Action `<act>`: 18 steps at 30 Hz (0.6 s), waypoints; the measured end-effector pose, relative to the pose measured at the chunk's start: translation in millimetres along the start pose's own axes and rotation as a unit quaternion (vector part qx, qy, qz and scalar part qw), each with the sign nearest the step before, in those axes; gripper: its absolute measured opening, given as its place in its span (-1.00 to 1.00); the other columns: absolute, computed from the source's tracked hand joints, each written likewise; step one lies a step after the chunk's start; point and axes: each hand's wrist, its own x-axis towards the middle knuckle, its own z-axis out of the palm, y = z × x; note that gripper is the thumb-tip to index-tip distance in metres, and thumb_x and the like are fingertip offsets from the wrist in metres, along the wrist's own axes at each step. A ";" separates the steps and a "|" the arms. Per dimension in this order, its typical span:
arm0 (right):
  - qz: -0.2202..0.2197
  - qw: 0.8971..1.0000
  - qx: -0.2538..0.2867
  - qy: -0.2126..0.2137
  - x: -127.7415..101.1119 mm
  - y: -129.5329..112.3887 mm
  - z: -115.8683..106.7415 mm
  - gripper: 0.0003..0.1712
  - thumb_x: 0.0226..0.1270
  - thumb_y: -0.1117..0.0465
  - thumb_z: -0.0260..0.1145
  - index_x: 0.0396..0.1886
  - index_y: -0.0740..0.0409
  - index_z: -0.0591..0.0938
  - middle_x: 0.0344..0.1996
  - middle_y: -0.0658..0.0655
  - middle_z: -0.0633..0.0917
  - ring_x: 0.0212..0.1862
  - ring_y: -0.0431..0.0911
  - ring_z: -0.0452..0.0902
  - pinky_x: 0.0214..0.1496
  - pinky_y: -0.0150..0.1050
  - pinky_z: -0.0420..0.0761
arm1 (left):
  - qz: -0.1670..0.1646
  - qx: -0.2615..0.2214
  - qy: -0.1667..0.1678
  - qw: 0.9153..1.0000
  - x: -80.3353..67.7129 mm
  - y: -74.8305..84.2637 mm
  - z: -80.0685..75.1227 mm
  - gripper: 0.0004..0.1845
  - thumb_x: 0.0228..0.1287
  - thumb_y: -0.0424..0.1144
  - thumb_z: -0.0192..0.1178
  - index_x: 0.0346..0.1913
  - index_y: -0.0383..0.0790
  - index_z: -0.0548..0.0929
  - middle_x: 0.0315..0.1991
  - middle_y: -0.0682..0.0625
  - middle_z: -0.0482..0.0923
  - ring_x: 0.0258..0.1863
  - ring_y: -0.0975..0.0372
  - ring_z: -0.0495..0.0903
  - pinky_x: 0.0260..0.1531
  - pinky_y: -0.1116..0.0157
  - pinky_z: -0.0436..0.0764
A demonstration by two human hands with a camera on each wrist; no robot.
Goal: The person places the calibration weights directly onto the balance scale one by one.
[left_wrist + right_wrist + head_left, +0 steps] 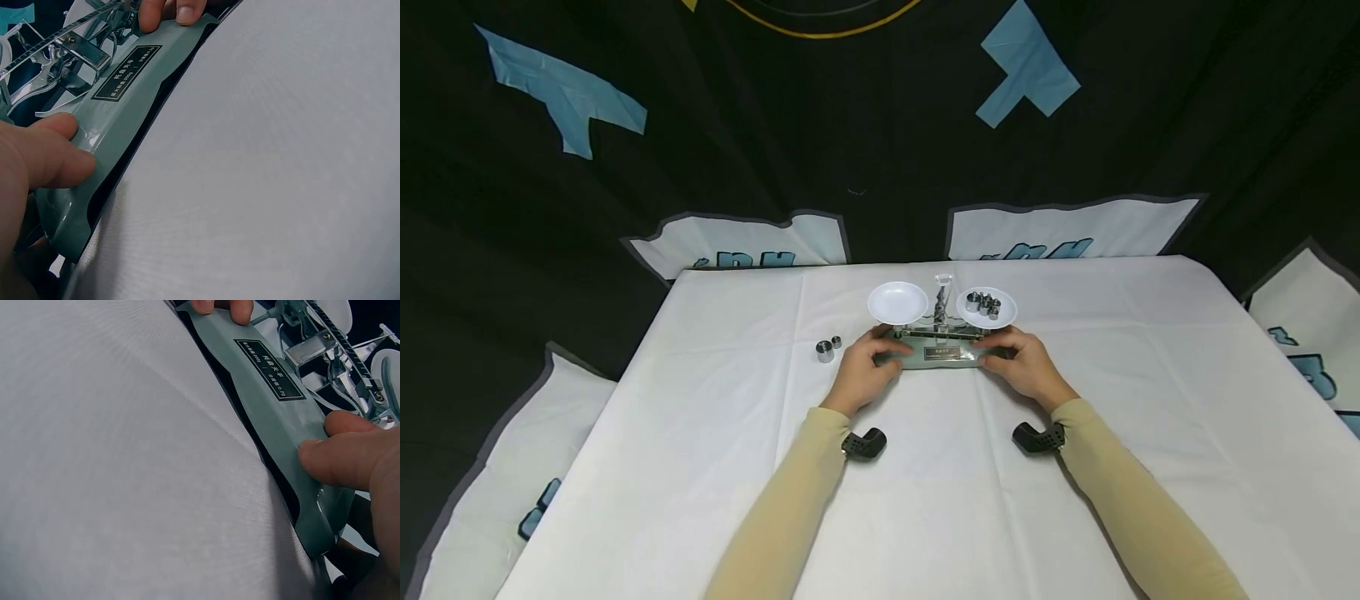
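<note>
A green two-pan balance scale (942, 362) stands on the white table, its dark label plate facing me. My left hand (863, 373) grips the left end of its base, the thumb (72, 167) on the front face. At the other end my right hand (1028, 367) holds the base the same way, with its thumb (334, 464) against the front. Some fingers of each hand are hidden behind or under the base. The left white pan (898, 302) is bare. Several small metal weights (983, 303) stand in the right white pan (1009, 313).
Two metal weights, a larger one (824, 353) and a smaller one (837, 342), stand on the table left of my left hand. White cloth (925, 517) covers the table. Beyond its far edge hangs a black curtain (880, 150) with blue tape pieces.
</note>
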 end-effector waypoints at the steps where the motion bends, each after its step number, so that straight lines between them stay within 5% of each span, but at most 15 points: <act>1: 0.000 1.000 -0.001 0.001 -0.4 -0.3 0.2 -0.72 0.16 0.49 0.40 -0.09 0.37 0.76 0.12 0.42 0.66 0.37 0.31 0.45 0.53 0.19 0.33 | 0.000 0.000 -0.001 1.000 -0.3 0.0 -0.1 -0.75 0.11 -0.44 0.27 -0.15 -0.26 0.81 0.45 -0.20 0.44 0.52 -0.06 0.34 0.55 0.02 0.30; 18: -0.005 1.000 -0.006 0.005 -0.3 0.7 -0.3 -0.74 0.17 0.49 0.39 -0.11 0.38 0.76 0.09 0.42 0.68 0.35 0.32 0.47 0.49 0.19 0.38 | -0.002 0.005 -0.001 1.000 0.4 0.2 1.9 -0.72 0.10 -0.45 0.26 -0.12 -0.25 0.81 0.47 -0.20 0.41 0.52 -0.08 0.34 0.55 -0.02 0.28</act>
